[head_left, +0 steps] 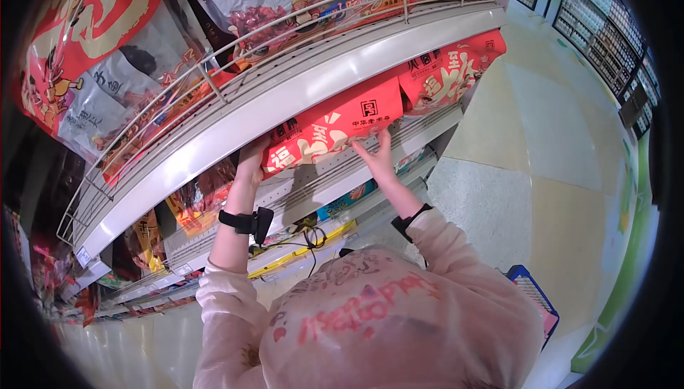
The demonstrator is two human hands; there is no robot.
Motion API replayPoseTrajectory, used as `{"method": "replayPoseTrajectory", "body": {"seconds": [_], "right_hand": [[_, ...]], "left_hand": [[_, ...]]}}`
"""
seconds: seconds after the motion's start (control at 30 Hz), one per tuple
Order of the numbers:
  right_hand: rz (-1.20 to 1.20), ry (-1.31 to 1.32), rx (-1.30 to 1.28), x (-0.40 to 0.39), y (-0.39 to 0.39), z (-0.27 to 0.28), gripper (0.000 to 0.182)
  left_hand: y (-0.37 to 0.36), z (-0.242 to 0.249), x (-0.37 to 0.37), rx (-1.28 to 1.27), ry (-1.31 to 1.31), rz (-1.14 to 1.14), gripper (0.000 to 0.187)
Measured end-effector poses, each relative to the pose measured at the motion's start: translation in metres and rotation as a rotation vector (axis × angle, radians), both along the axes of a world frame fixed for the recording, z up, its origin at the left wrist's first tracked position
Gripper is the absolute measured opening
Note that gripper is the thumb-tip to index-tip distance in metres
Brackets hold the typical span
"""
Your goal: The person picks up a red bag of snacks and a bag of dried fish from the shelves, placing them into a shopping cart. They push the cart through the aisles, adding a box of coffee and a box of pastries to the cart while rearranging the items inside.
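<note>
A large red bag (333, 127) with cream lettering lies at the front of the shelf below the top tier. At its left end, my left hand (251, 155) reaches in against the bag, its fingertips hidden behind the edge. My right hand (377, 152) grips the bag's lower edge near the right end, thumb and fingers apart on either side of the edge. Beside it to the right, a similar red bag (452, 72) sits on the same shelf. Dark straps circle both wrists.
Above runs a white shelf edge (299, 97) with a wire rail (313, 10) holding large snack bags (288, 4). Lower shelves carry more packets (199, 200). A blue-rimmed cart or basket (534, 296) stands at my right on the tiled floor (491, 196). Stocked shelves (605, 26) stand farther off.
</note>
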State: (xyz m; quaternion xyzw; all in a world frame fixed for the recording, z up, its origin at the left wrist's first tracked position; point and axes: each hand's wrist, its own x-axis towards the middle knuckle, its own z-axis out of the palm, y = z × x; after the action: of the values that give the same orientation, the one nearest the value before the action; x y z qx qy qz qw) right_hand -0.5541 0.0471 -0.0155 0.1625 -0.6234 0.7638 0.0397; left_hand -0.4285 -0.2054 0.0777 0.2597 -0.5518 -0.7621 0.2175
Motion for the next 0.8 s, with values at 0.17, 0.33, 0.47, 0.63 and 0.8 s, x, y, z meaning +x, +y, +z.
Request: {"method": "replayPoseTrajectory", "body": {"seconds": [0.17,0.33,0.47,0.63,0.8], "right_hand": [[0.095,0.230,0.186,-0.059,0.012,-0.023,0.093],[0.200,0.103,0.275,-0.081,-0.012,0.020,0.096],[0.625,0.059,0.300,-0.111,-0.039,0.018,0.065],[0.386,0.239,0.158,-0.096,-0.049,0.049,0.027],[0.212,0.198,-0.020,-0.092,-0.025,0.076,0.038]], "left_hand": [[0.034,0.048,0.000,-0.069,0.062,0.159,0.033],[0.030,0.092,0.017,0.062,0.107,0.200,0.029],[0.010,0.101,0.032,-0.018,0.138,0.224,0.029],[0.000,0.108,0.040,-0.144,0.133,0.247,0.028],[0.005,0.100,0.023,-0.318,0.084,0.207,0.028]]}}
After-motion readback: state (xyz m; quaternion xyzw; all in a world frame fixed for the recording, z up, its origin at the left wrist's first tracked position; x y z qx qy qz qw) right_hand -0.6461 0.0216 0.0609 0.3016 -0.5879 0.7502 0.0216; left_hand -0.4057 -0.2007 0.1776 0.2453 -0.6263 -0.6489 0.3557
